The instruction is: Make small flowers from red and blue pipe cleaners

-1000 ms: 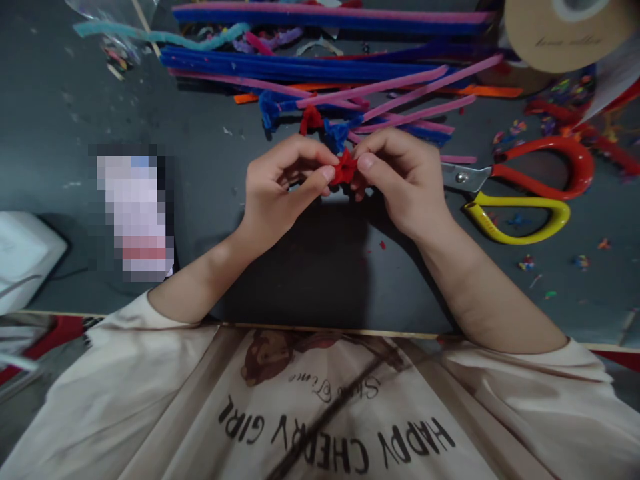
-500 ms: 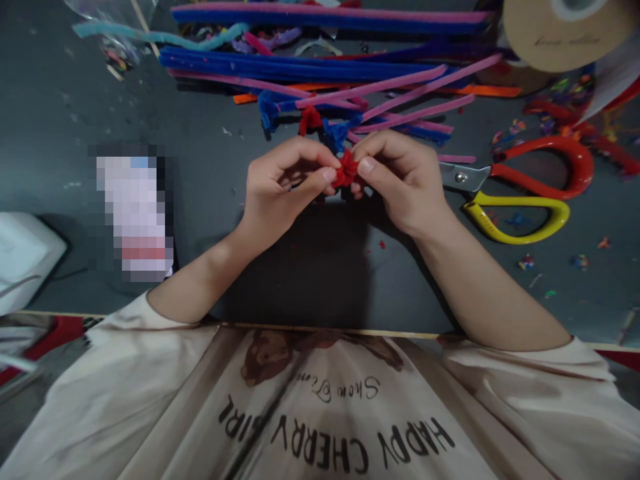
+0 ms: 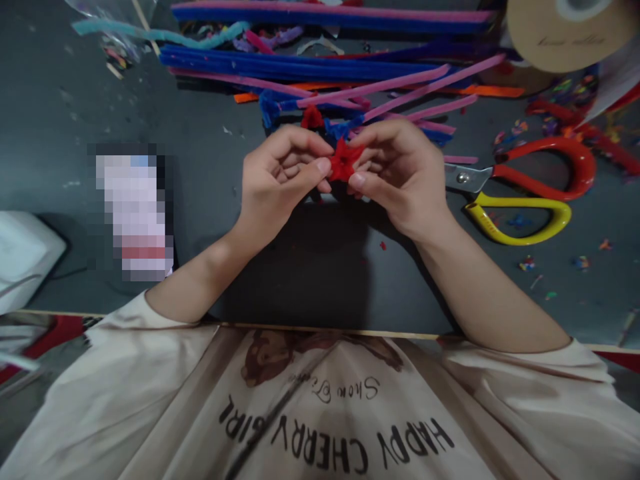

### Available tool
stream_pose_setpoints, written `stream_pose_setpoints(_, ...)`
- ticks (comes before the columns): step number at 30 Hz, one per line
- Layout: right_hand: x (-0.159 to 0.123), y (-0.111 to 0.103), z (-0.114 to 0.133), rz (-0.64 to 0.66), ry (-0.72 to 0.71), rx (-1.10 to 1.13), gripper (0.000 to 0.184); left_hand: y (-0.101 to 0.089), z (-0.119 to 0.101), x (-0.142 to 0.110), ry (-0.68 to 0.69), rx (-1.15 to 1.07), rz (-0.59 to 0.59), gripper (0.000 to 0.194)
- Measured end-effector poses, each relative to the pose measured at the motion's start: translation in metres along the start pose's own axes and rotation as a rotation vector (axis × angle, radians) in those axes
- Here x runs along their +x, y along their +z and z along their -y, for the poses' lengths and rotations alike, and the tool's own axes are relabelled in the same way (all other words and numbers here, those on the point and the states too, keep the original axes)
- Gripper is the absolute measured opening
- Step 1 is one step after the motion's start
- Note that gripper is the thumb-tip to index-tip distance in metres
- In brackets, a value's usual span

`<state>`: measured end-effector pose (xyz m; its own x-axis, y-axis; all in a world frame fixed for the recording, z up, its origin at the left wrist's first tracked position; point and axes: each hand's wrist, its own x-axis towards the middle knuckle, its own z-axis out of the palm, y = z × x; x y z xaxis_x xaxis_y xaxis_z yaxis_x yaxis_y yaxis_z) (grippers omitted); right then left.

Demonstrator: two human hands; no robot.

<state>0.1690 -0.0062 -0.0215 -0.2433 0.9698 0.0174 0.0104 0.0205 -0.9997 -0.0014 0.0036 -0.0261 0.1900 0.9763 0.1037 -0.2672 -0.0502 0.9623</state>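
Over the worktop (image 3: 295,280), the left hand (image 3: 277,177) pinches a red star-shaped piece (image 3: 343,161); the right hand (image 3: 410,173), thumb and fingers slightly parted, frames its other side, grip unclear. Shaping its points seems underway; further adjustment would call for light fingertip pressure.

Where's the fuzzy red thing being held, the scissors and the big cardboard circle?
Fuzzy red thing (image 3: 343,168), head view: its middle.
Scissors (image 3: 476,179), head view: metal beside the pivot.
Cardboard circle (image 3: 565,52), head view: lower face.

Left hand (image 3: 273,190) pinching, right hand (image 3: 413,173) loosely curled, forearms (image 3: 207,280) angled inward
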Motion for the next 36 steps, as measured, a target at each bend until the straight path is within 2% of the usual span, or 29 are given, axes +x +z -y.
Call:
stream_pose_setpoints(4,0.000,0.001,0.001,-0.002,-0.012,0.033,0.028,0.000,0.001,0.000,-0.016,-0.003,0.015,0.010)
stream_pose_setpoints(9,0.000,0.002,-0.001,-0.004,0.013,0.050,0.025,0.000,-0.001,0.000,-0.037,0.035,0.032,0.005)
stream_pose_setpoints(14,0.000,0.001,-0.001,-0.023,0.023,0.063,0.023,0.001,-0.005,0.001,-0.061,0.089,0.043,0.008)
stream_pose_setpoints(25,-0.001,0.002,0.002,-0.029,-0.018,0.041,0.008,0.000,-0.009,0.002,-0.024,0.146,0.106,0.002)
stream_pose_setpoints(33,0.000,0.002,0.001,-0.017,0.014,0.087,0.010,0.002,-0.009,0.003,-0.078,0.085,0.109,0.005)
stream_pose_setpoints(36,0.000,0.001,0.000,-0.022,0.031,0.102,0.013,0.004,-0.010,0.002,-0.099,0.083,0.077,0.007)
